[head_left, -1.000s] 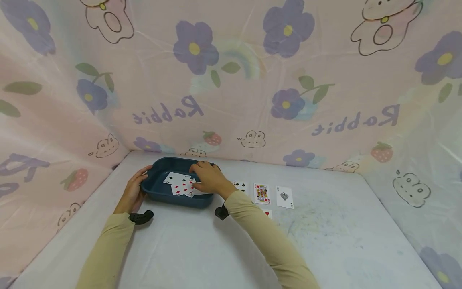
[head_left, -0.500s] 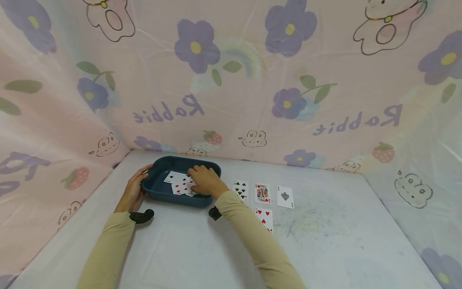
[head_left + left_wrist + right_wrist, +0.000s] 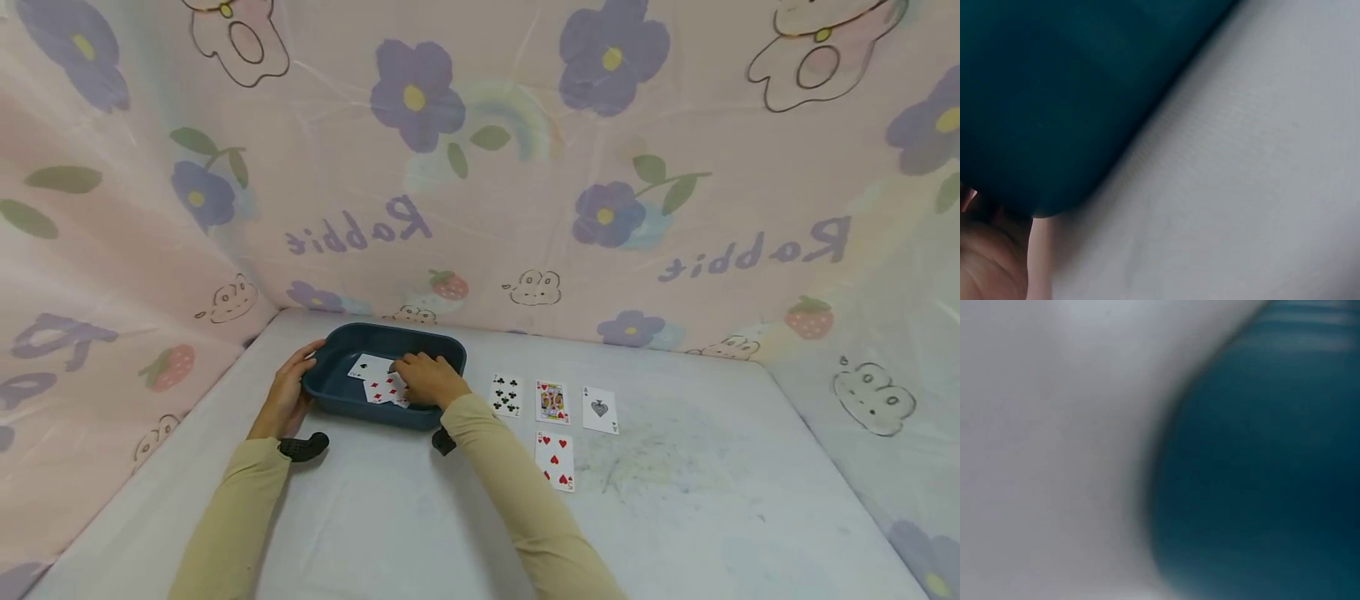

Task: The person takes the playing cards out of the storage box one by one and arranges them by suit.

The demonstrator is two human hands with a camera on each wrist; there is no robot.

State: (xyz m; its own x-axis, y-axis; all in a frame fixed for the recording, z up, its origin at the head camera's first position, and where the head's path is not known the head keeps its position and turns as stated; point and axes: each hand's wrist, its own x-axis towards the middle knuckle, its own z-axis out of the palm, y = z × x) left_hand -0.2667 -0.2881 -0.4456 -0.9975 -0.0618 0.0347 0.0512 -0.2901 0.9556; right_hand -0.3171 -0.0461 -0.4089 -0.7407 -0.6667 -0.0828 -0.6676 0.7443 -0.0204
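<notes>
A dark blue tray [image 3: 360, 413] stands at the back left of the table. In the head view my left hand [image 3: 285, 398] grips its left end, fingers over the rim; part of that hand [image 3: 991, 259] shows under the tray's corner in the left wrist view. Face-up playing cards [image 3: 380, 390] overlap inside the tray, one with black pips and others with red diamonds. My right hand [image 3: 429, 379] reaches in over the right side, bent fingers down at these cards. I cannot tell whether it pinches one. The right wrist view shows only the tray's wall [image 3: 1260, 462] and tabletop.
Right of the tray, a clubs card [image 3: 506, 396], a king of hearts [image 3: 552, 402] and an ace of spades [image 3: 600, 410] lie in a row. A five of hearts [image 3: 554, 460] lies below the king. Printed cloth [image 3: 487, 250] walls off the table's back and sides.
My right hand has shifted a little left and lower inside the tray, and its sleeve has uncovered the clubs card and five of hearts. The left hand keeps its place on the tray.
</notes>
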